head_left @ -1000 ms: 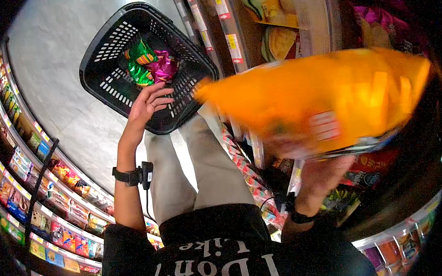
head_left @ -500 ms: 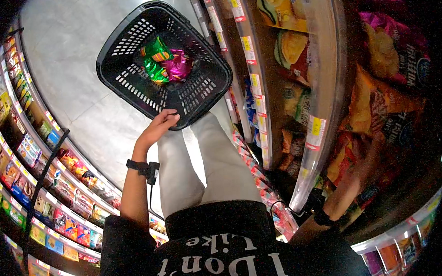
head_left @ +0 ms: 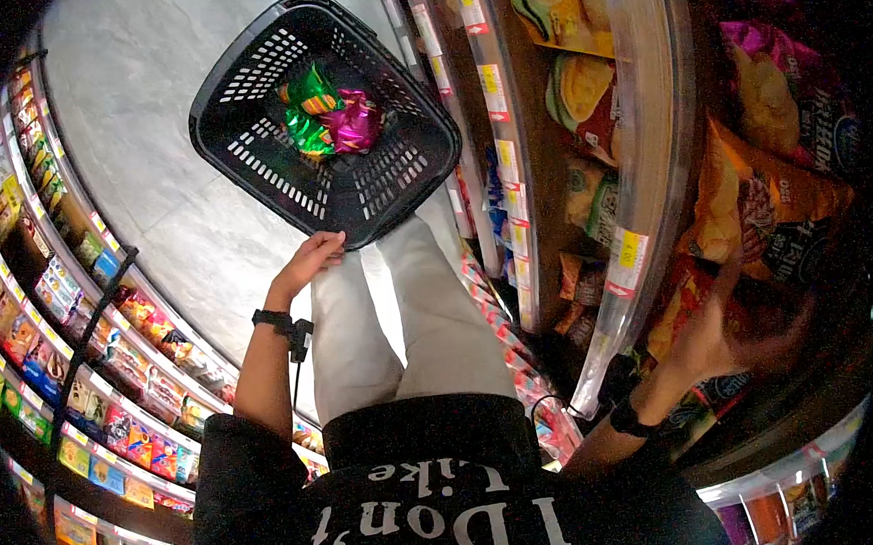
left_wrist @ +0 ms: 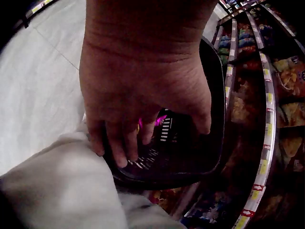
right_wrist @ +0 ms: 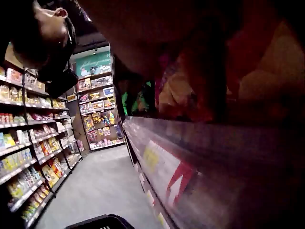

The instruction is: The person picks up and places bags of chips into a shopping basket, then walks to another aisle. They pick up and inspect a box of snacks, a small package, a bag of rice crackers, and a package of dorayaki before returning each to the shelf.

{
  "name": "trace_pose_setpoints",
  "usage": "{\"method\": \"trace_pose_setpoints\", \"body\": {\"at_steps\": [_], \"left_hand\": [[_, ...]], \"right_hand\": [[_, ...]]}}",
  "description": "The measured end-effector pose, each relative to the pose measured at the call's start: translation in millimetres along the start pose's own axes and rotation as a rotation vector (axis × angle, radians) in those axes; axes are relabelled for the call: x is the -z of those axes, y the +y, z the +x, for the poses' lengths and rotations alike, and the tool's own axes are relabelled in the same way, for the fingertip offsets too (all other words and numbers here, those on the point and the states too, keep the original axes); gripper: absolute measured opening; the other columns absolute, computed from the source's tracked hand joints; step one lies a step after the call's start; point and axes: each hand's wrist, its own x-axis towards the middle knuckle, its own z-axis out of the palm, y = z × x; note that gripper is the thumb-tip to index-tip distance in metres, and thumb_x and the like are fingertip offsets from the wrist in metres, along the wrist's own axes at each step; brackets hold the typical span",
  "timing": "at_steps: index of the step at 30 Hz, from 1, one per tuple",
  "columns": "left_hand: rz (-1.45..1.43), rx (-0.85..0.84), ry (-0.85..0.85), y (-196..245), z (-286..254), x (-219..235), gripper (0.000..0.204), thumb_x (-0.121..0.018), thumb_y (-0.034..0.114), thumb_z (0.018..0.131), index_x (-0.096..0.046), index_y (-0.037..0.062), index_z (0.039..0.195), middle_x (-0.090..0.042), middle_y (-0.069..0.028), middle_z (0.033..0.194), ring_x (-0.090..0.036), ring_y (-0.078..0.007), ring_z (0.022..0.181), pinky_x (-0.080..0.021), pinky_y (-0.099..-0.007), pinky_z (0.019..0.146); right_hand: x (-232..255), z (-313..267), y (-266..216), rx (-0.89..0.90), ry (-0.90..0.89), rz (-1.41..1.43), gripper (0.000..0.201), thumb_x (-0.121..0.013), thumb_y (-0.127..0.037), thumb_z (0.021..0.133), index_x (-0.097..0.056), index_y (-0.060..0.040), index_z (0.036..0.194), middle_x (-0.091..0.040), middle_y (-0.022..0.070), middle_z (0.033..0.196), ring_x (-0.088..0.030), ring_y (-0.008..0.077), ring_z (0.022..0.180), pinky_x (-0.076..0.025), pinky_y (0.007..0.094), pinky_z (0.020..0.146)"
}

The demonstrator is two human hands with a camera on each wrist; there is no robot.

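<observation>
- Black slotted plastic basket (head_left: 238,155): upright and open-topped before your legs, its near rim at your left hand (head_left: 310,265).
- Green foil snack packaging (head_left: 309,133) with orange patches: lying crumpled on the basket's bottom.
- Magenta foil snack bag (head_left: 356,129): beside the green, touching it.
- Orange chip bag (head_left: 788,195): tilted on the shelf, just beyond your right hand (head_left: 712,342).

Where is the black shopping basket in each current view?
Head: upper part, left of centre: the black shopping basket, green and purple foil packets inside.
Left wrist: centre to right, the basket partly behind the left hand.
Right wrist: bottom edge, left of centre; apparently just its rim.
Shared landmark: price-tagged shelf edges to its right.
</observation>
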Motion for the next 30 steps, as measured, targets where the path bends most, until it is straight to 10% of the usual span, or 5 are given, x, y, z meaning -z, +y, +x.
{"method": "trace_pose_setpoints", "body": {"at_steps": [5, 13, 19, 23, 30], "left_hand": [[0.011, 0.016, 0.036, 5, -1, 2, 0.064, -0.065, 0.062, 0.095, -0.062, 0.0070, 0.127, -0.067, -0.0076, 0.118, -0.066, -0.0182, 0.103, -0.049, -0.0338, 0.093], [-0.074, -0.076, 0.058, 15, 6, -1, 0.057, -0.066, 0.058, 0.096, -0.063, 0.0072, 0.122, -0.067, -0.0057, 0.112, -0.064, -0.0160, 0.095, -0.048, -0.0297, 0.086], [-0.119, -0.069, 0.131, 11, 12, 4, 0.052, -0.068, 0.053, 0.097, -0.064, 0.0051, 0.117, -0.066, -0.0045, 0.107, -0.062, -0.0143, 0.095, -0.050, -0.0302, 0.084], [-0.179, -0.129, 0.178, -7, 23, 18, 0.044, -0.069, 0.045, 0.099, -0.064, 0.0027, 0.110, -0.064, -0.0039, 0.099, -0.061, -0.0135, 0.092, -0.053, -0.0293, 0.083], [-0.110, -0.279, 0.338, -48, 58, 45, 0.042, -0.071, 0.039, 0.099, -0.059, -0.0004, 0.110, -0.064, -0.0059, 0.089, -0.061, -0.0149, 0.081, -0.052, -0.0300, 0.076]], "right_hand": [[15, 52, -53, -0.372, -0.351, 0.926, 0.042, -0.072, -0.019, 0.097, -0.066, 0.0003, 0.134, -0.057, 0.0190, 0.148, -0.050, 0.0344, 0.138, -0.041, 0.0454, 0.116], [-32, 83, 14, 0.626, -0.207, 0.174, 0.035, -0.065, -0.036, 0.100, -0.073, -0.0120, 0.124, -0.068, 0.0097, 0.133, -0.059, 0.0342, 0.128, -0.030, 0.0552, 0.120], [-39, 62, 6, 0.432, -0.136, 0.425, 0.033, -0.071, -0.026, 0.097, -0.072, -0.0064, 0.124, -0.067, 0.0138, 0.135, -0.061, 0.0354, 0.124, -0.035, 0.0561, 0.117], [4, 47, -59, -0.309, -0.252, 1.138, 0.031, -0.066, -0.002, 0.098, -0.067, 0.0033, 0.128, -0.068, 0.0194, 0.131, -0.062, 0.0326, 0.123, -0.049, 0.0429, 0.108], [45, 50, -102, 0.399, -0.096, 0.911, 0.017, -0.069, -0.005, 0.090, -0.071, -0.0051, 0.106, -0.072, 0.0098, 0.124, -0.053, 0.0417, 0.132, -0.037, 0.0603, 0.115]]}}
